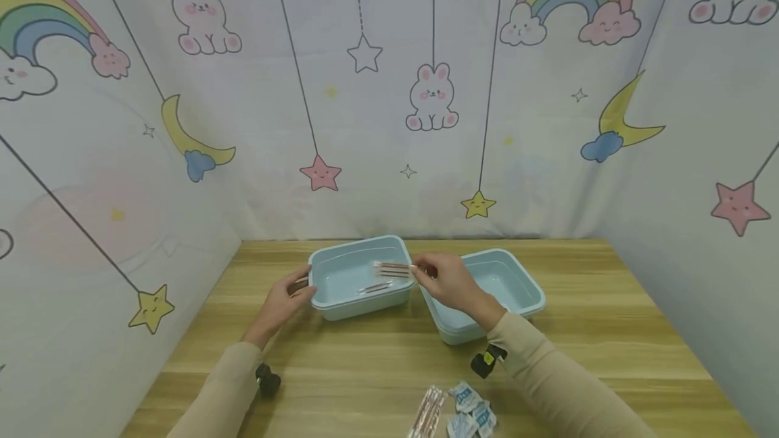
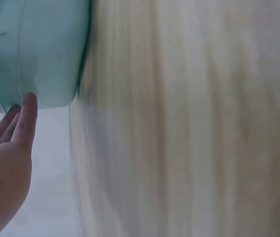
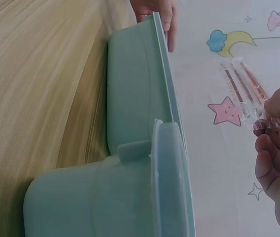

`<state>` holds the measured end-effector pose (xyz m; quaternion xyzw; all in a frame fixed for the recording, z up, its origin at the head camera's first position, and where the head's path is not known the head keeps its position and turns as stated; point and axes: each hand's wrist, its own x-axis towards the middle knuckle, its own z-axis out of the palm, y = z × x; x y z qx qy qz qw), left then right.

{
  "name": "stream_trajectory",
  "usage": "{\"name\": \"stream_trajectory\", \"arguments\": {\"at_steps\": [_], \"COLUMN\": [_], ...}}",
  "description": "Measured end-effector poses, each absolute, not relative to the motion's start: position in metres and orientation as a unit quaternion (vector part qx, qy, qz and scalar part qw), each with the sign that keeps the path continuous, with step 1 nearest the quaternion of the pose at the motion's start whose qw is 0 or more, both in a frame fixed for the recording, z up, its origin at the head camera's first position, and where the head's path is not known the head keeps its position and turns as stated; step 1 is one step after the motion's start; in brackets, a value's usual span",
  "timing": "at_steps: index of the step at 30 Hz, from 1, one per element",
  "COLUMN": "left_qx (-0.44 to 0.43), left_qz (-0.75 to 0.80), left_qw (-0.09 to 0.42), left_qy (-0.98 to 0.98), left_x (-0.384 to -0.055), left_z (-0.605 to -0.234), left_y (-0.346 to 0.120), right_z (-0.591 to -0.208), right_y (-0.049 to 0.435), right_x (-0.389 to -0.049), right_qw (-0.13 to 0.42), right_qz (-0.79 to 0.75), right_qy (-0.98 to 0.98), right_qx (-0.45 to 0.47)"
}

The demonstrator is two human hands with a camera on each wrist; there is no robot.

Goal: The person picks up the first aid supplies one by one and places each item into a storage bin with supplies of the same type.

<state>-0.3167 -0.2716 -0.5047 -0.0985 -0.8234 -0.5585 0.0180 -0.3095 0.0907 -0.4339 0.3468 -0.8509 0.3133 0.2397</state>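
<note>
Two pale blue plastic bins stand side by side: the left bin (image 1: 365, 308) and the right bin (image 1: 517, 282). With fingers and thumb, my left hand (image 1: 282, 304) holds the left bin's end at the rim; the left wrist view shows fingertips against its outer wall (image 2: 51, 64). Over the left bin's right end, my right hand (image 1: 447, 281) pinches a clear-wrapped pack of brown cotton swabs (image 1: 392, 269) by one end. The right wrist view shows this swab pack (image 3: 241, 84) raised above the rims. Another wrapped swab pack (image 1: 374, 287) lies inside the left bin.
Near the front table edge lie more wrapped swabs (image 1: 428, 411) and several small white-and-blue sachets (image 1: 465, 397). Printed fabric walls (image 1: 377, 201) enclose the wooden table (image 1: 341, 370) at the back and sides. The two bins nearly meet at their adjacent corners.
</note>
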Motion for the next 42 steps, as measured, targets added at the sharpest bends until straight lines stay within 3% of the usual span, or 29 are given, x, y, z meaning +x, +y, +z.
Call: {"name": "stream_trajectory", "arguments": {"at_steps": [14, 42], "left_qx": [-0.117, -0.108], "left_qz": [-0.568, -0.57], "left_qw": [0.026, 0.019], "left_qy": [-0.814, -0.814], "left_x": [-0.318, -0.318], "left_z": [-0.509, -0.508], "left_y": [-0.273, -0.272], "right_z": [-0.438, -0.442], "right_y": [0.084, 0.078], "right_x": [-0.317, -0.334], "right_qw": [0.238, 0.186], "right_qz": [0.305, 0.316], "right_qy": [-0.857, -0.887], "right_qx": [0.339, 0.282]}}
